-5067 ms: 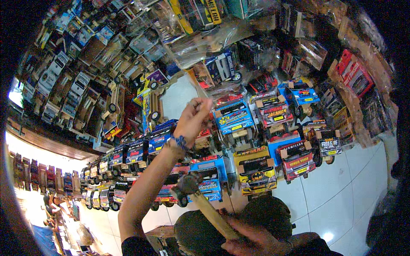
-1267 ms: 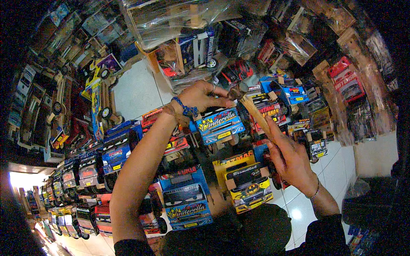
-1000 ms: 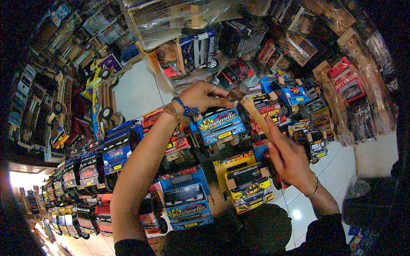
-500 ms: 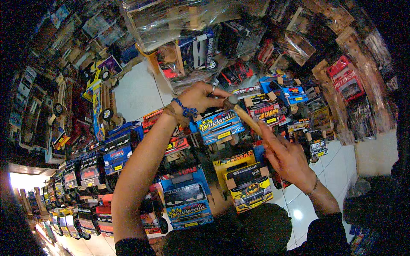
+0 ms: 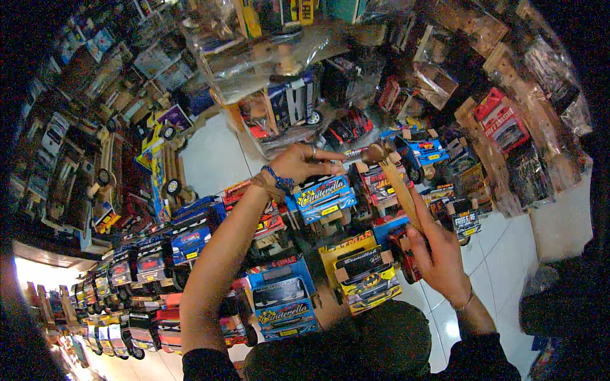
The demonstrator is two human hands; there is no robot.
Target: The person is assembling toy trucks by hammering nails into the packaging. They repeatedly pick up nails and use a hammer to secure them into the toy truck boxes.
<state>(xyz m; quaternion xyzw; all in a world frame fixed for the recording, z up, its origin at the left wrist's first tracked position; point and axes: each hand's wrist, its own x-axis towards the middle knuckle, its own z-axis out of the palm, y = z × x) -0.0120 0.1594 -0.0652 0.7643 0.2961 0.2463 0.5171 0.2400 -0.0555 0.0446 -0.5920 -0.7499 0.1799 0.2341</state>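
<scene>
Head view: the person's right hand [image 5: 438, 257] is closed around the lower end of a hammer's wooden handle, and the hammer [image 5: 393, 174] slants up and leftward so that its dark metal head sits just beside the fingertips of the left hand [image 5: 304, 164]. The left hand is pinched shut, thumb and forefinger pressed together, seemingly on something small such as a nail, though the item is too tiny to make out for sure. That hand wears a ring, and a blue beaded bracelet [image 5: 278, 180] circles its wrist. Directly below the pinch lies a blue toy truck [image 5: 324, 198] with a wooden frame, touching or nearly touching the hand's underside. Nearer the person, on the white tiled floor [image 5: 216, 155], stand a yellow toy truck [image 5: 365, 274] and another blue toy truck [image 5: 283, 305], side by side. Rows of similar boxed toy trucks run toward the floor's lower left corner, and more wrapped toys crowd its far and right edges. A clear plastic-wrapped bundle [image 5: 267, 54] lies at the far edge.
</scene>
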